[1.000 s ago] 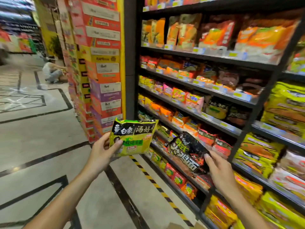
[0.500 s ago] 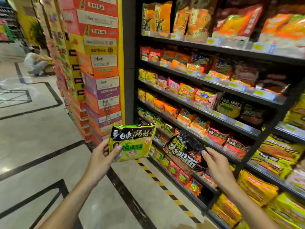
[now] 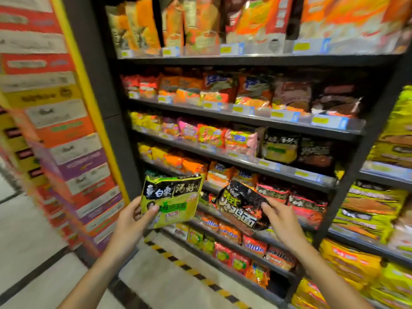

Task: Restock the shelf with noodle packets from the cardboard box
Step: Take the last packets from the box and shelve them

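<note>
My left hand (image 3: pixel 130 221) grips a yellow-green noodle packet (image 3: pixel 172 200) with a black top band by its lower left corner. My right hand (image 3: pixel 281 220) holds a black noodle packet (image 3: pixel 242 206) with flame print by its right side. Both packets are raised in front of the dark metal shelf (image 3: pixel 245 121), level with its fourth board. On the third board, at the right end, stand matching yellow-green packets (image 3: pixel 279 148) and black packets (image 3: pixel 316 152). The cardboard box is out of view.
Every board of the shelf is filled with rows of colourful noodle packets. A tall stack of printed cartons (image 3: pixel 60 130) rises at the left beside a yellow-edged pillar. A black-and-yellow hazard stripe (image 3: pixel 191 272) runs along the floor by the shelf base. More yellow packets (image 3: pixel 374 208) fill the bay at the right.
My view has swung right and up onto the shelf. Both hands have kept their packets and stayed close in front of me, the aisle at the left dropping out of sight.
</note>
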### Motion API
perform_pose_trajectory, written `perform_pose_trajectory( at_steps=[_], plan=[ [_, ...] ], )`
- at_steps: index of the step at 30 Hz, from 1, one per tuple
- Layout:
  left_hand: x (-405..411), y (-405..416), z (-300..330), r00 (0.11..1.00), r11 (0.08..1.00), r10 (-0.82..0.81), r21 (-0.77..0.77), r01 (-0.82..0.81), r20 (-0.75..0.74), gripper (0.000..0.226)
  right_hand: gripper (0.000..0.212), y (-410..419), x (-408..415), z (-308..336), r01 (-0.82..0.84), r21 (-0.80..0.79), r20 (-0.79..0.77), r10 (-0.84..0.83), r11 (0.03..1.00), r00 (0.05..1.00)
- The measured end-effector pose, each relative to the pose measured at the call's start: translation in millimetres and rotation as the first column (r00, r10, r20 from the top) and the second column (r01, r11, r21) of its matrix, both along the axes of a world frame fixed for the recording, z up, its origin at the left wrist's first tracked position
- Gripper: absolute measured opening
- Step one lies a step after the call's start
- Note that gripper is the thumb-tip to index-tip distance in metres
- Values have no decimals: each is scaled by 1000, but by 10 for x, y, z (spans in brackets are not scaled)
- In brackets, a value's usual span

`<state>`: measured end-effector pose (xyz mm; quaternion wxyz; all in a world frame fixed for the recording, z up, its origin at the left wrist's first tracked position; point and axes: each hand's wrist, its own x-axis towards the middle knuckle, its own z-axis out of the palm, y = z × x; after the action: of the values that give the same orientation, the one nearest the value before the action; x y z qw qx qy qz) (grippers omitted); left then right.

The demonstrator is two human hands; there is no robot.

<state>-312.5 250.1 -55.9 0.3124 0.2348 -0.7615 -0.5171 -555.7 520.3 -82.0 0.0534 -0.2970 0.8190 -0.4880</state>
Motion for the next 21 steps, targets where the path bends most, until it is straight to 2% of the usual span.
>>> perform_pose_trajectory(
  at_steps=[2,7,11,14,16,19,21],
  plan=[
    [-434,-117,-43,997,997,-79,23,80,-3,17,17,38,-240,45,75,16,-21,-75,997,997],
    [-1415,-254,-200,970,970,-241,43,241,1,15,43,202,-731,79,262,57,-43,-260,963,965],
    [-2190,-325,-285,923,922,-385,49,384,17,38,40,318,-970,113,387,-8,-1,-387,922,922],
    [-2768,-353,-270,878,877,-479,41,478,2,29,32,372,-1151,110,485,-19,-12,-486,874,874],
    [-3101,-359,-237,849,848,-529,27,529,-9,33,28,405,-1259,79,522,-19,10,-521,853,853],
    [-3530,-361,-215,823,822,-567,46,568,-16,41,56,405,-1374,122,610,-38,27,-609,792,793],
    [-3766,-315,-145,797,795,-602,53,604,-53,39,47,399,-1432,149,647,-26,23,-646,762,763]
  ],
)
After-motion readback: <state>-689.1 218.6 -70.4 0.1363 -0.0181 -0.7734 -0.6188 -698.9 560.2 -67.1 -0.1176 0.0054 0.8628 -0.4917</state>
